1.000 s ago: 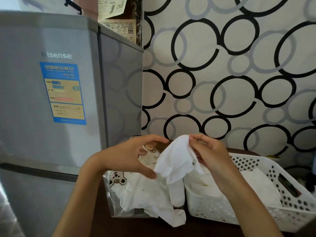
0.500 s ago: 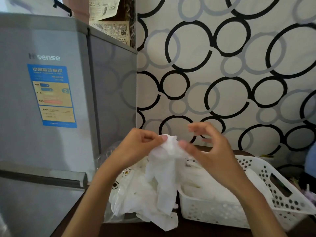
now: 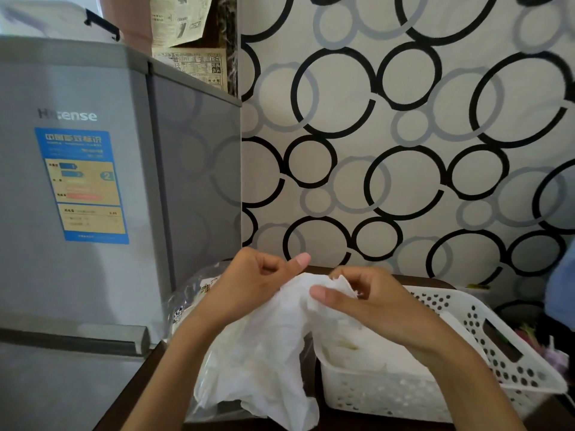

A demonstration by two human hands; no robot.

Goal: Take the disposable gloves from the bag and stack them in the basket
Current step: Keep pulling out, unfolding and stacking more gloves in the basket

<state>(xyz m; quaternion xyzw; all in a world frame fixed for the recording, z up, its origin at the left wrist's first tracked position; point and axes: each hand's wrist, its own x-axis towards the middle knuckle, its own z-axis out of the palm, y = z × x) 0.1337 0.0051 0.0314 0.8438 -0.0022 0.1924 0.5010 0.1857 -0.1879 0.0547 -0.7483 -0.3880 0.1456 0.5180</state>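
Head view: right hand (image 3: 373, 303) pinches a glove (image 3: 314, 290); left hand (image 3: 252, 284) curls beside it, grip unclear. Flattening first would help stacking in the basket (image 3: 510, 346).

Grey fridge (image 3: 77, 188) beside circle-patterned wall (image 3: 404, 135).

To my left stands a grey fridge (image 3: 93, 181) with a blue and yellow label (image 3: 82, 186) on its door and a handle (image 3: 74, 337) lower down. Newspaper sheets (image 3: 193, 66) are stuck up behind its top. Ahead of me the wall (image 3: 404, 135) is covered in black and grey rings. A dark brown table (image 3: 146, 377) sits below me.
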